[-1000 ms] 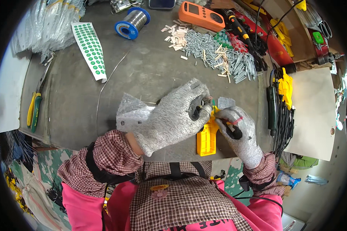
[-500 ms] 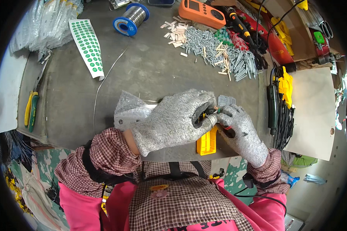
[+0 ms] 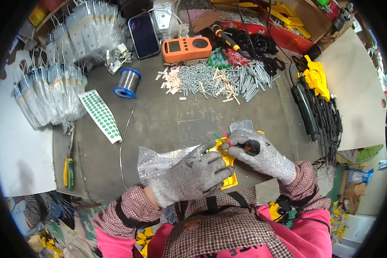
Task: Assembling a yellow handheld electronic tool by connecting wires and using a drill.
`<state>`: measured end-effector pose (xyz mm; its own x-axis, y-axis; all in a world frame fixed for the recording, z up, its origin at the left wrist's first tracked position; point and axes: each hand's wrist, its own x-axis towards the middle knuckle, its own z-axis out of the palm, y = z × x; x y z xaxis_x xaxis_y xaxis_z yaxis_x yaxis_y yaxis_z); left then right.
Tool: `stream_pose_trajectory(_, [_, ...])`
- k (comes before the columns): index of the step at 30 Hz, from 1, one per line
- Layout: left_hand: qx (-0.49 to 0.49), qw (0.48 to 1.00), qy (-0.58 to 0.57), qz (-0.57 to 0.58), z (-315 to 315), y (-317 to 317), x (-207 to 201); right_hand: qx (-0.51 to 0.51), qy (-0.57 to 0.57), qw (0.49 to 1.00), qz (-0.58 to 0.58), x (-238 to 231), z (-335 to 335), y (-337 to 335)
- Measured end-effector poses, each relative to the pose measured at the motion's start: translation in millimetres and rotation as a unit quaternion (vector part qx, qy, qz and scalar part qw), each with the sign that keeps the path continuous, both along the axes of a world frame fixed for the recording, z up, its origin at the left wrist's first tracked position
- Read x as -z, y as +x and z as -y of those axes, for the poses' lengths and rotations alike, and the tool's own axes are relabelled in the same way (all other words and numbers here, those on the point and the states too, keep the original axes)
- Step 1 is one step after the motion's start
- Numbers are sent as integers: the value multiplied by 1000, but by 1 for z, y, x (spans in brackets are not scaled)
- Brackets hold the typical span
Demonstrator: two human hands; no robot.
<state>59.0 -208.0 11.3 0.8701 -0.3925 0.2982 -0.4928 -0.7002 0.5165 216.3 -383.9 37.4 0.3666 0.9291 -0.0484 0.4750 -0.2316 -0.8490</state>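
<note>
Both my hands wear grey knit gloves and meet near the front edge of the grey work table (image 3: 167,124). My left hand (image 3: 193,174) grips a yellow plastic part (image 3: 228,161) from the left. My right hand (image 3: 262,155) pinches the top of the same part, where thin red and green wires (image 3: 221,137) stick out. A black item shows between my right fingers; what it is I cannot tell. A crumpled clear plastic bag (image 3: 159,162) lies under my left hand.
A heap of metal pins and small wooden bits (image 3: 215,81), an orange meter (image 3: 187,48), a phone (image 3: 144,34) and a blue solder spool (image 3: 127,82) lie farther back. A green-dotted sticker strip (image 3: 101,115) and bagged parts (image 3: 51,94) lie at left, black cables (image 3: 320,116) at right.
The view has tilted up, showing more of the far table. My hands stay together on the yellow part and have shifted slightly toward the front edge.
</note>
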Motion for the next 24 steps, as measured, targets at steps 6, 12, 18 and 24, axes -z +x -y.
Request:
stream_pose_trajectory(6, [-218, 947, -227, -63, -9, -6, -18, 78, 4, 984, -162, -4, -14, -11])
stream_pose_trajectory(12, [-359, 824, -406, -164, 5, -5, -20, 91, 46, 990, -95, 7, -20, -22])
stream_pose_trajectory(18, [-343, 814, -451, -129, 7, -5, -18, 20, 120, 992, 44, 4, -24, -21])
stream_pose_trajectory(24, [-349, 803, -462, -139, 8, -9, -15, 174, 122, 974, -80, -1, -14, -20])
